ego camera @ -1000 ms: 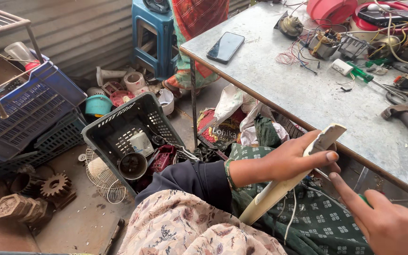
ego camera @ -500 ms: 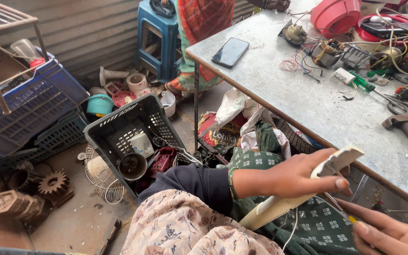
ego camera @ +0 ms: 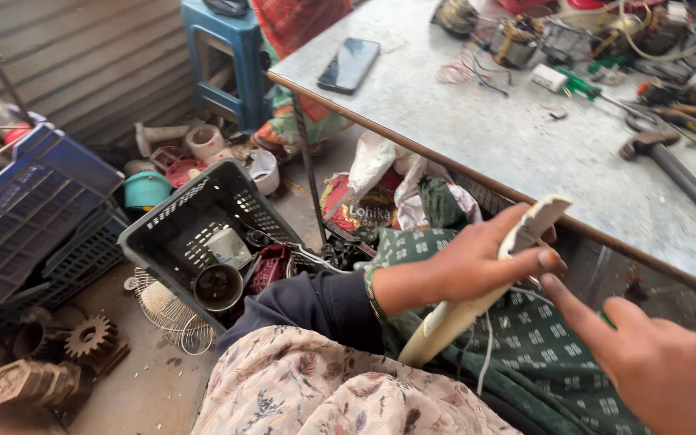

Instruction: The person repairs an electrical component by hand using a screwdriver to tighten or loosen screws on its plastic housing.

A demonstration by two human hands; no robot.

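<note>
Left hand [ego camera: 477, 262]: fingers wrapped around a cream curved plastic strip [ego camera: 485, 282], held over the lap, just below the tabletop [ego camera: 509, 137] edge. Strip's upper end broken off square beside the fingertips; lower end tapering toward the floral cloth [ego camera: 340, 395]; middle hidden by the palm.
Right hand [ego camera: 654, 362]: loosely spread, holding nothing, forefinger stretched toward the strip, tip just beside it; touching or not, cannot tell. Wrist and lower part cut off by the frame.
Thin white wire [ego camera: 489, 354]: hanging beneath the strip, upper end hidden.
Green patterned cloth [ego camera: 541, 354]: across the lap.
On the tabletop: dark phone [ego camera: 350, 64] near the corner; hammer [ego camera: 670, 165], handle running out of frame; green-handled screwdriver [ego camera: 586, 83]; tangled wires and motor parts at the far edge, hard to make out, partly cut off.
On the floor: grey plastic basket [ego camera: 203, 225] tilted, holding a black cup and small parts; wire fan guard [ego camera: 167, 310] partly under it; blue crates [ego camera: 34, 209]; rusty gears [ego camera: 82, 342]; blue stool [ego camera: 231, 56], top cut off.
</note>
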